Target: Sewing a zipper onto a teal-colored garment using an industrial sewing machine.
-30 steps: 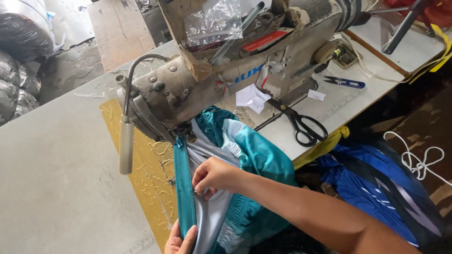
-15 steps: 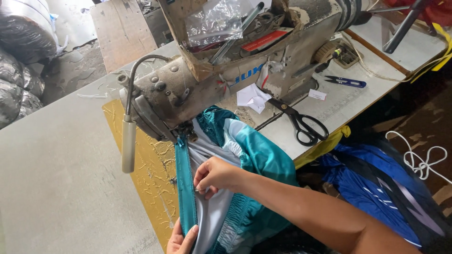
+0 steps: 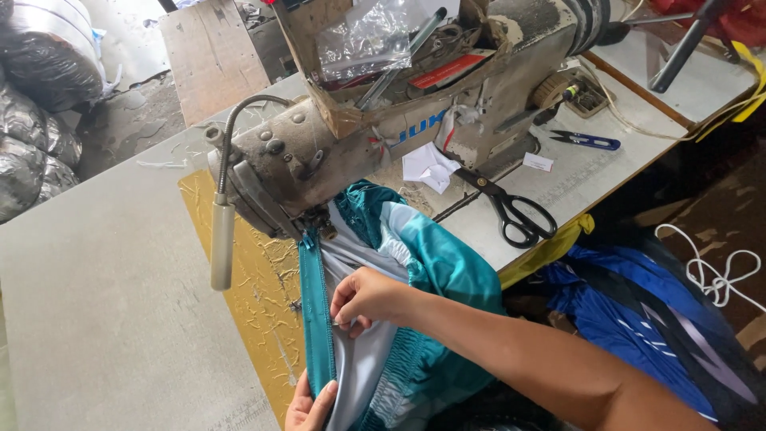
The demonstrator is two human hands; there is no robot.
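Dominating the table, the sewing machine (image 3: 375, 136) has the teal garment (image 3: 415, 263) fed under its needle end. Just below it, the right hand (image 3: 369, 297) pinches the grey lining; the left hand (image 3: 307, 407) presses the teal zipper tape (image 3: 316, 319), fingers together.

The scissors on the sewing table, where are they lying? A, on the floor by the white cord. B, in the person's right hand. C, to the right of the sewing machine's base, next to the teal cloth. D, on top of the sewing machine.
C: the black-handled scissors lie flat on the table, right of the sewing machine, beside the teal cloth.
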